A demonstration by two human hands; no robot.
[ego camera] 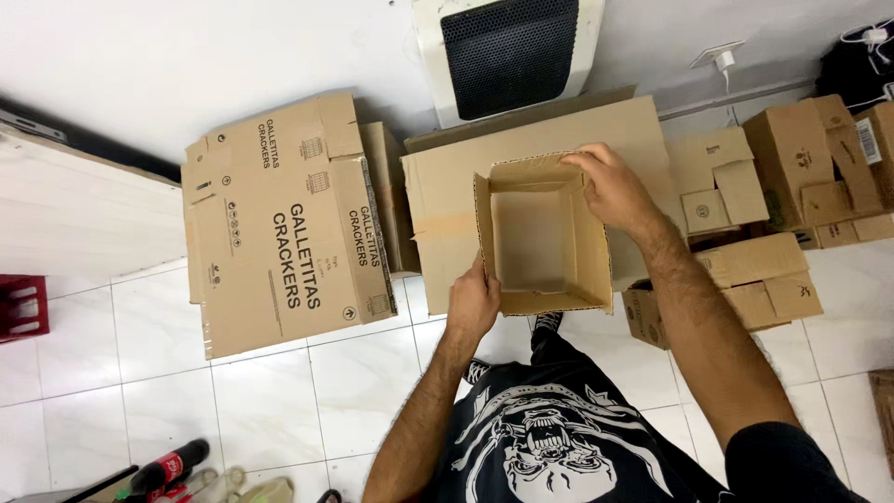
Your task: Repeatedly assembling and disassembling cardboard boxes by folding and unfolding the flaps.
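item: small open cardboard box [540, 237], held in front of you above the tiled floor [279, 391], mouth facing up toward you, inside bare. its long axis runs away from you, near edge to far edge, tilted slightly to the right.

your left hand [472, 305]: clamped on the near left corner of the box, fingers wrapped under the edge, thumb along the left wall.

your right hand [610, 186]: fingers curled over the far right corner, gripping the rim, palm lying on the right wall.

surroundings: a flattened cardboard sheet [447, 200] lies under and behind the box; a large printed carton [279, 224] stands well to the left; smaller stacked cartons [754, 270] sit to the right by the wall.
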